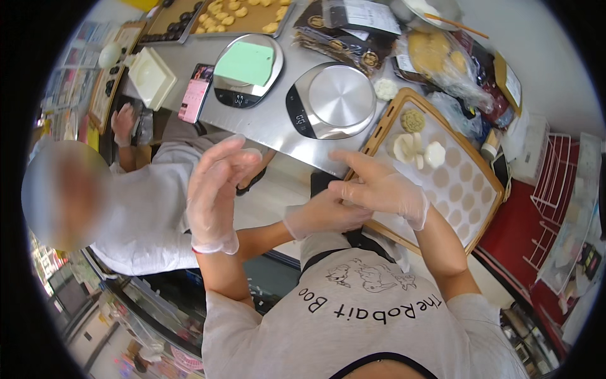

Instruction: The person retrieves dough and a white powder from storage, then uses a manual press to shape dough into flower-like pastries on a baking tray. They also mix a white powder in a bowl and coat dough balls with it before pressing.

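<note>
My left hand (215, 194), in a clear glove, is raised palm inward with nothing in it, over the gap beside the steel table. My right hand (374, 182), also gloved, has its fingers spread just above a co-worker's gloved hand (326, 213); whatever lies beneath the fingers is mostly hidden. A digital kitchen scale (342, 94) stands bare ahead; another scale (236, 97) carries a green plastic scraper (246, 61). To the right, a wooden tray (494, 203) lined with round-marked paper bears a patterned dough piece (413, 121), white plastic mould parts (405, 148) and a white flower-shaped piece (434, 154).
A co-worker (147, 203) sits at left. A phone (195, 94) lies by the scales, with a cream plastic container (151, 78) beyond it. Trays of yellow dough pieces (222, 19) and dark balls (175, 28) and bagged fillings (348, 42) line the far side. A wire rack (551, 199) stands right.
</note>
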